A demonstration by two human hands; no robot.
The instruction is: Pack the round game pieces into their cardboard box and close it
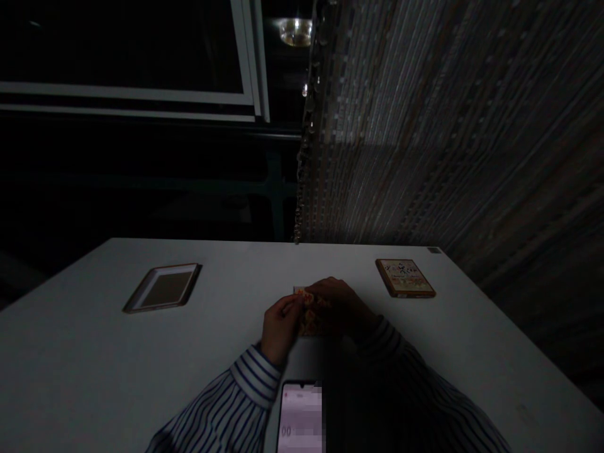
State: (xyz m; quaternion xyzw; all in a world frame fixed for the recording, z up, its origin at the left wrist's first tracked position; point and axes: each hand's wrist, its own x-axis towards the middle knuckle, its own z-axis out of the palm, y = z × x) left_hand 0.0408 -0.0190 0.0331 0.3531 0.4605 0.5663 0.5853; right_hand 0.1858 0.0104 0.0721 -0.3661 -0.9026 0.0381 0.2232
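Note:
Both my hands meet at the middle of a white table (94,365) in dim light. My left hand (279,327) is closed in a pinch on a small pack of cards (309,314) with red marks. My right hand (340,305) curls over the same pack from the right, fingers wrapped on it. Both sleeves are white with dark stripes. Most of the pack is hidden under the fingers.
A shallow box tray (163,287) with a dark inside lies at the left. A printed box lid (404,277) lies at the right. A lit phone (301,418) rests at the near edge. A woven blind (448,126) hangs behind the table.

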